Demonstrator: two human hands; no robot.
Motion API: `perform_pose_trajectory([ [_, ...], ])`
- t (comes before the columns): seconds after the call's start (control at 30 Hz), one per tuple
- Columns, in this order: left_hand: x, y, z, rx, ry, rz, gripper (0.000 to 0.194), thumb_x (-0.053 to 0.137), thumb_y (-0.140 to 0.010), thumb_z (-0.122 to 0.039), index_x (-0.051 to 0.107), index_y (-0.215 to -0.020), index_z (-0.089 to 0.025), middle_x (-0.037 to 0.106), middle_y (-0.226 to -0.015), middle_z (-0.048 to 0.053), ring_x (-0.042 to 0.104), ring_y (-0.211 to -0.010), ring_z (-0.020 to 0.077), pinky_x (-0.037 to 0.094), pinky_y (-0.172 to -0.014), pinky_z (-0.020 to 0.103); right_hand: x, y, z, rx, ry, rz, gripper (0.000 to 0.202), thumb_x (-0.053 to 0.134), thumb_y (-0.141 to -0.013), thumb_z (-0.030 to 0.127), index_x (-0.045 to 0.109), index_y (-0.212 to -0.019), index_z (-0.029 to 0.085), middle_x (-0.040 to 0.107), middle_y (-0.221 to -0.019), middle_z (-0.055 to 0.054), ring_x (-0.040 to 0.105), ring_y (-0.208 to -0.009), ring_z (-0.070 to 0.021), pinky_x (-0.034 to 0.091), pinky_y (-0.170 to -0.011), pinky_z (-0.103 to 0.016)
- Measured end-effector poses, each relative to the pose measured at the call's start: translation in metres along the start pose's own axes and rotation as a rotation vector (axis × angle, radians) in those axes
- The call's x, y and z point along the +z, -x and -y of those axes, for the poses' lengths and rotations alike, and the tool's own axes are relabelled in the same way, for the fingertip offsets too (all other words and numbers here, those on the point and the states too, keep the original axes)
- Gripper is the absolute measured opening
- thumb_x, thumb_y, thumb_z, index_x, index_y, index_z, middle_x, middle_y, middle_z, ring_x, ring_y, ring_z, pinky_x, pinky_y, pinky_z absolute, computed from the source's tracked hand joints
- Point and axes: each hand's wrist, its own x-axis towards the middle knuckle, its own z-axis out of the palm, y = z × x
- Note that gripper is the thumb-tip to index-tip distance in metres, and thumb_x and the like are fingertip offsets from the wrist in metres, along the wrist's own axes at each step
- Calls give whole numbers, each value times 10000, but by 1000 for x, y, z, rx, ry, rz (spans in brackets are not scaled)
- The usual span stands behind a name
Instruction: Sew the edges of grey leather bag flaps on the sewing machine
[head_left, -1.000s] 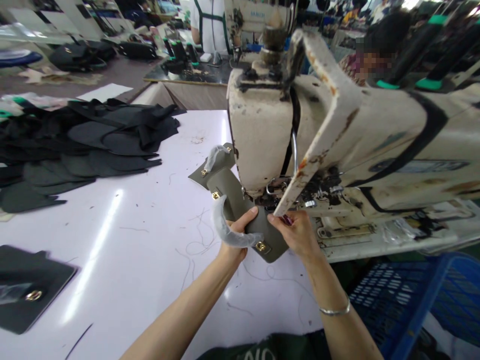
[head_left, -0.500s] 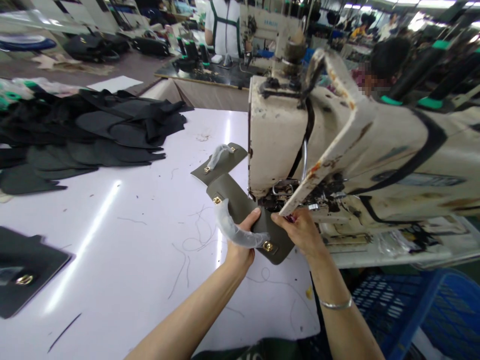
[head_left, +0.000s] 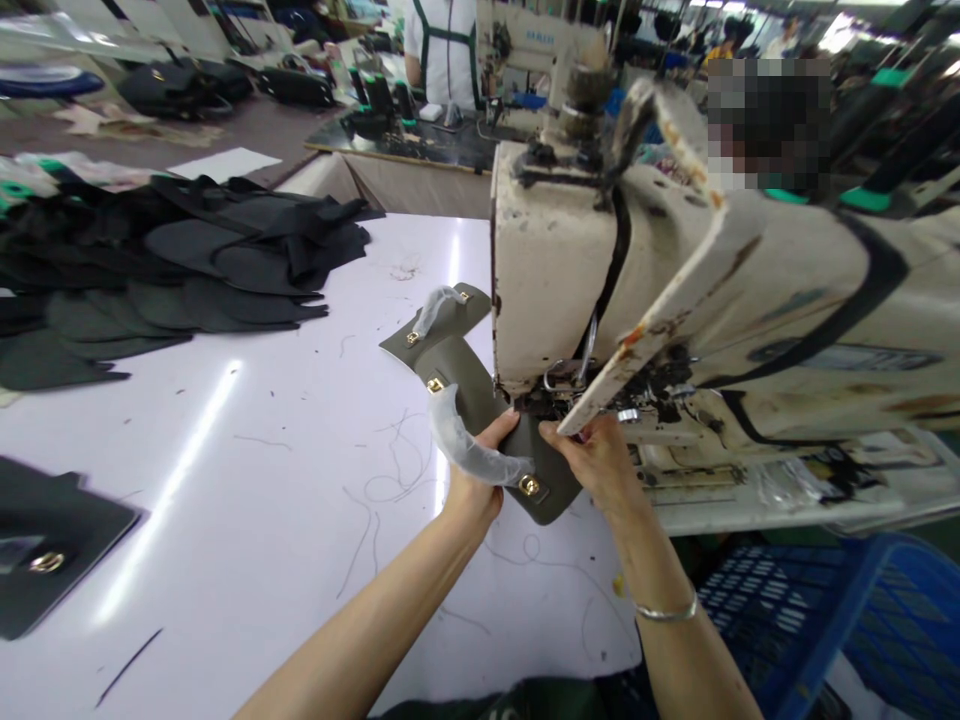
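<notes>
An olive-grey bag panel (head_left: 469, 385) lies with its edge under the head of the sewing machine (head_left: 551, 280). Its handle (head_left: 469, 445) is wrapped in clear plastic and fixed with gold rings. My left hand (head_left: 480, 475) grips the panel beside the handle, thumb on top and fingers underneath. My right hand (head_left: 600, 460) pinches the panel's edge close to the needle area; its fingertips are partly hidden by the machine's slanting bar. Just behind lies a second panel (head_left: 446, 325) with its own wrapped handle. The needle itself cannot be made out.
Dark cut pieces (head_left: 187, 260) are heaped at the left on the white table (head_left: 285, 560). Another dark panel (head_left: 60, 545) lies at the left edge. Loose threads are scattered about. At lower right stands a blue plastic basket (head_left: 847, 620). People sit and stand farther back.
The panel has shifted slightly away from me, along the machine, and both hands have moved a little with it. Their grips look the same.
</notes>
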Motion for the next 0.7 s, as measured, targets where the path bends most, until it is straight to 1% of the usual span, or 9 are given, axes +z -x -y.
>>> perform_pose_trajectory([
  [0.1,0,-2,-3,4,-28,-1,474,861,-607,-170,683,-1046,-145,739,-1034,80,706,-801,198,612,-755,318,2,1,-3,-18,46,53,313,669,-808,385,636,-594,158,554,-562,5,492,-557,-132,362,-546,-248],
  [0.2,-2,-6,-6,-14,-49,26,444,861,-601,-168,694,-1011,-140,741,-1002,81,701,-782,195,614,-726,306,5,2,-7,-2,63,35,330,671,-822,414,665,-624,150,571,-589,-2,501,-574,-134,373,-567,-249],
  [0.3,-4,-11,-9,-39,-82,59,408,861,-594,-194,711,-969,-134,749,-954,84,700,-742,202,614,-688,315,8,5,-9,41,49,26,360,674,-820,453,683,-632,146,551,-559,7,491,-548,-130,358,-541,-240],
  [0.43,-4,-15,-13,-23,-104,121,465,852,-612,-204,711,-1049,-135,753,-1032,100,718,-843,239,621,-803,372,13,9,-8,62,13,12,349,674,-820,458,715,-675,143,564,-559,4,501,-539,-133,351,-530,-234],
  [0.5,-4,-17,-15,-27,-107,132,493,859,-597,-195,715,-1065,-141,757,-1050,102,723,-881,257,621,-822,380,16,10,-8,67,1,-14,354,676,-815,461,722,-671,141,566,-554,0,501,-535,-135,348,-524,-234],
  [0.6,-2,-21,-20,-73,-149,129,447,868,-572,-215,744,-992,-124,768,-993,116,728,-855,281,633,-766,383,21,11,-9,79,-14,-46,360,678,-809,466,744,-690,132,564,-549,-1,487,-525,-132,343,-518,-235],
  [0.7,-2,-27,-25,-115,-193,153,404,882,-537,-240,767,-910,-138,776,-943,113,728,-783,288,638,-683,390,26,11,-11,96,-53,-64,354,687,-803,458,779,-777,118,571,-566,2,474,-527,-127,348,-526,-237],
])
